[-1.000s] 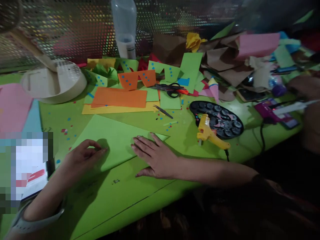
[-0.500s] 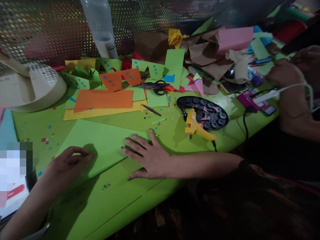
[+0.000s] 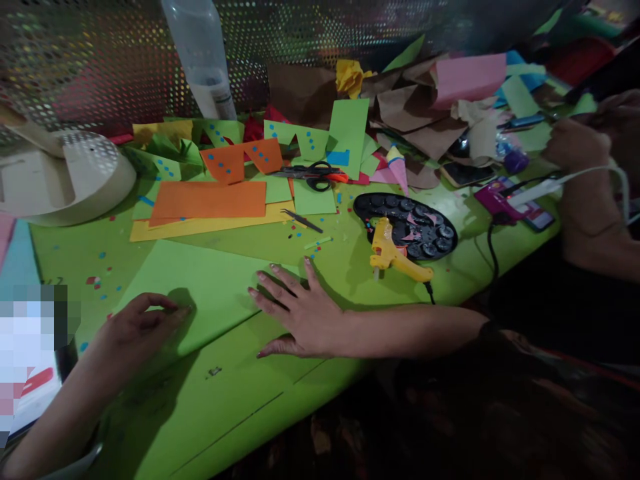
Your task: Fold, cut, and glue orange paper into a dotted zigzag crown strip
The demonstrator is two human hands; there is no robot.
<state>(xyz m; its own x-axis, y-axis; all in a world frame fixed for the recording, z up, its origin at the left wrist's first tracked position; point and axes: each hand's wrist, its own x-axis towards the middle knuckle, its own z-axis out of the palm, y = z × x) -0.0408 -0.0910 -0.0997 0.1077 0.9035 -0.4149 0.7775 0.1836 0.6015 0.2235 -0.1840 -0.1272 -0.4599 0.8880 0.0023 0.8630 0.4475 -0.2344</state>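
A sheet of light green paper (image 3: 210,283) lies on the green table in front of me. My right hand (image 3: 303,317) rests flat with its fingers spread, the fingertips over the paper's right part. Over the paper's left side, my left hand (image 3: 145,330) is closed, thumb and fingertips pinched together; whatever is between them, if anything, is too small to make out. Beyond the sheet are orange paper (image 3: 210,200), tweezers (image 3: 303,220) and black-handled scissors (image 3: 320,175). To the right, a yellow glue gun (image 3: 393,253) leans on a black palette (image 3: 425,227).
Cut paper masks (image 3: 243,160) with blue dots stand at the back. A clear bottle (image 3: 205,67) and a cream round stand (image 3: 70,177) are behind. A purple power adapter (image 3: 500,200) with cables lies right, near another person's hand (image 3: 575,143). Paper scraps (image 3: 410,113) are heaped back right.
My right hand has shifted very slightly to the right on the paper. The other person's hand at the right has also moved a little. My left hand stays pinched in place.
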